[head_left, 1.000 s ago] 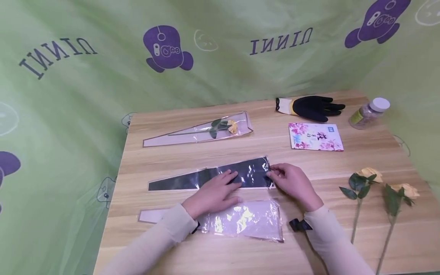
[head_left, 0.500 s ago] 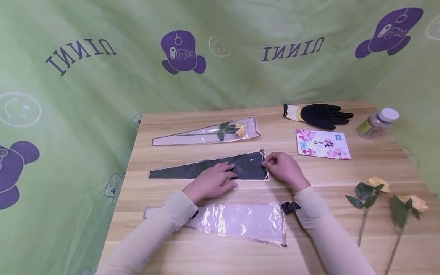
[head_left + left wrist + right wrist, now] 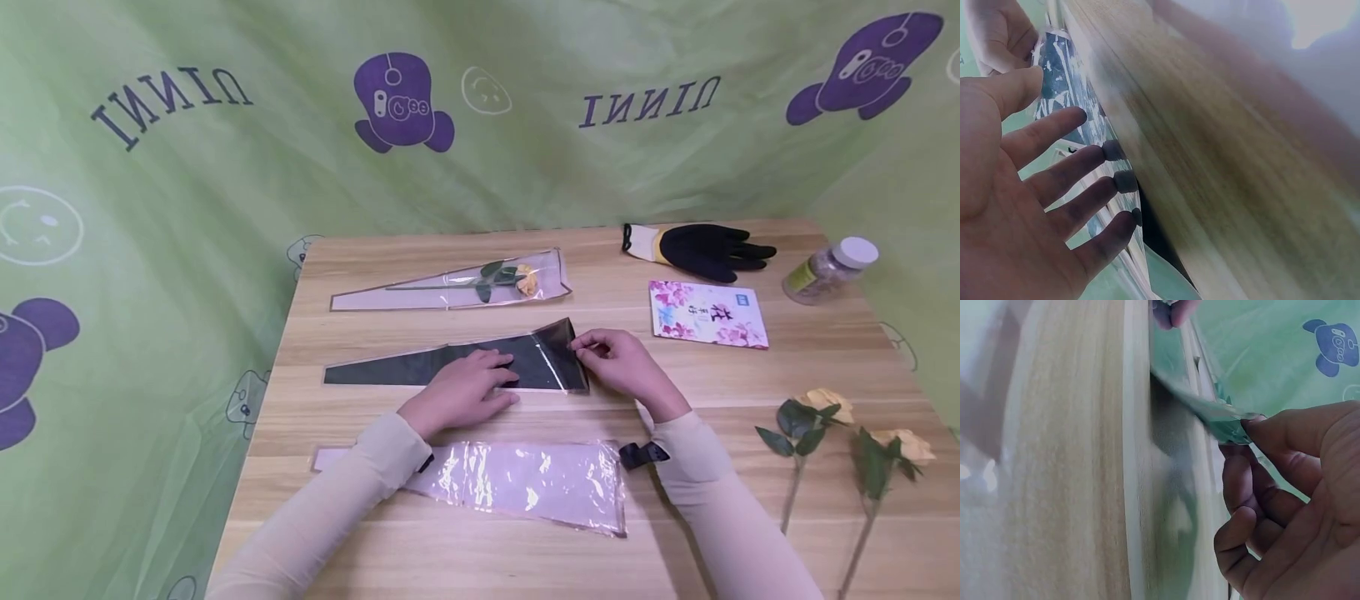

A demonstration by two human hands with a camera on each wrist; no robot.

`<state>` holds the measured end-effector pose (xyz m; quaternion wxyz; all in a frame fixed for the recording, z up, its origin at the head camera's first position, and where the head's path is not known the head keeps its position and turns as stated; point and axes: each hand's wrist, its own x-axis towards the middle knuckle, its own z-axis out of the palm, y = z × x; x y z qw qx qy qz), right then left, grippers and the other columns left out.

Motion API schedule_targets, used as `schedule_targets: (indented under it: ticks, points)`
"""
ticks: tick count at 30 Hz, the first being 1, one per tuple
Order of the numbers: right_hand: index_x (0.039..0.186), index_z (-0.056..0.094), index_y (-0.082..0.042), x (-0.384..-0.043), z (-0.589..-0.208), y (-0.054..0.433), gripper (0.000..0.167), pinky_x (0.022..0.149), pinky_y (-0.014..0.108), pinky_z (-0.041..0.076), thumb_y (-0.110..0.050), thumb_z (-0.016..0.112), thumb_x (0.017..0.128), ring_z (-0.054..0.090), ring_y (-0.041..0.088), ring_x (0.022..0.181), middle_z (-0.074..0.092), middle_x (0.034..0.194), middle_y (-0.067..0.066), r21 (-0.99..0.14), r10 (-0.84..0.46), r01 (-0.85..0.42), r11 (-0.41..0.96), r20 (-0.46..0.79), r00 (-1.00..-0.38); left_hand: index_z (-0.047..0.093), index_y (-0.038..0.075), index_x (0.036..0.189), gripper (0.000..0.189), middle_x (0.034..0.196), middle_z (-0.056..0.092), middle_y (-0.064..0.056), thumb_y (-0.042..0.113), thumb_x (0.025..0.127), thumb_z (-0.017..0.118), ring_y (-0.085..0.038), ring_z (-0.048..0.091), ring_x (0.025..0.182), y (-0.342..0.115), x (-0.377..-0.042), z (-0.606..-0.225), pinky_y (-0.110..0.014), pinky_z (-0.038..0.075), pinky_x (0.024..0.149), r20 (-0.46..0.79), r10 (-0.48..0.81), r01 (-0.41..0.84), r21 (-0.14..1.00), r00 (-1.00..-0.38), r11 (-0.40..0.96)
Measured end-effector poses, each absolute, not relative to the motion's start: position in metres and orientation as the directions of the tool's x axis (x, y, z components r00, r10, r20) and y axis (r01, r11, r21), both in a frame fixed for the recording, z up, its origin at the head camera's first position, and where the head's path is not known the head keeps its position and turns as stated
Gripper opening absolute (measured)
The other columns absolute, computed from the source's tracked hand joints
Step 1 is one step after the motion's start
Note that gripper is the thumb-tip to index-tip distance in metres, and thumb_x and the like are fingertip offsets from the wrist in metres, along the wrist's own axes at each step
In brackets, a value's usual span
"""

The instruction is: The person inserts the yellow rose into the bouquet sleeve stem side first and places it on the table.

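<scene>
A black tapered flower sleeve (image 3: 420, 365) with a glossy clear front lies across the middle of the table. My left hand (image 3: 467, 390) rests on it with fingers spread; the left wrist view shows the fingertips (image 3: 1110, 150) touching its shiny film. At the wide right end, my right hand (image 3: 618, 360) pinches the sleeve's edge. In the right wrist view that edge (image 3: 1229, 428) is raised off the table between thumb and forefinger, the other fingers curled beneath. A pale sleeve (image 3: 540, 483) lies nearer me, partly under my left forearm.
Behind lies another pale sleeve (image 3: 360, 301) with a yellow rose (image 3: 527, 281) inside. To the right are a black glove (image 3: 701, 252), a floral-print packet (image 3: 708, 314), a jar with a white lid (image 3: 831, 271) and two loose roses (image 3: 795, 425) (image 3: 873, 467).
My right fingers have lifted the wide end of the black sleeve, which now bends up and flares. My left hand stays on the sleeve. The head view has shifted slightly.
</scene>
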<state>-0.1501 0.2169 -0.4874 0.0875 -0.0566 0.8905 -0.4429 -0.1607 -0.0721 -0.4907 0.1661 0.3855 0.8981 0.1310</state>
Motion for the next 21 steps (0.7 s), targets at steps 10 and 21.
schedule_targets:
  ticks: [10, 21]
  points:
    - [0.105, 0.077, -0.01, -0.148, -0.485, 0.207, 0.015, 0.065, 0.035, 0.048, -0.02, 0.076, 0.093, 0.058, 0.018, 0.071, 0.066, 0.081, 0.001, -0.757, -0.175, -0.103, 0.645, -0.015, -0.984, 0.071, 0.02, 0.129, 0.037, 0.138, 0.061, 0.0, 0.042, 0.102, 0.059, -0.02, 0.054, 0.126, -0.063, -0.164, -0.49, -0.039, 0.048, 0.099, -0.074, 0.707, 0.643, 0.358, -0.704, 0.677]
    - [0.101, 0.077, -0.011, -0.147, -0.481, 0.194, 0.016, 0.062, 0.035, 0.044, -0.022, 0.08, 0.09, 0.054, 0.014, 0.067, 0.063, 0.083, -0.001, -0.688, -0.209, -0.221, 0.691, 0.103, -0.973, 0.068, 0.016, 0.123, 0.028, 0.096, 0.069, 0.011, 0.032, 0.1, 0.067, -0.001, 0.064, 0.083, -0.02, -0.175, -0.484, -0.024, 0.053, 0.074, 0.131, 0.545, 0.446, 0.744, -0.828, 0.498]
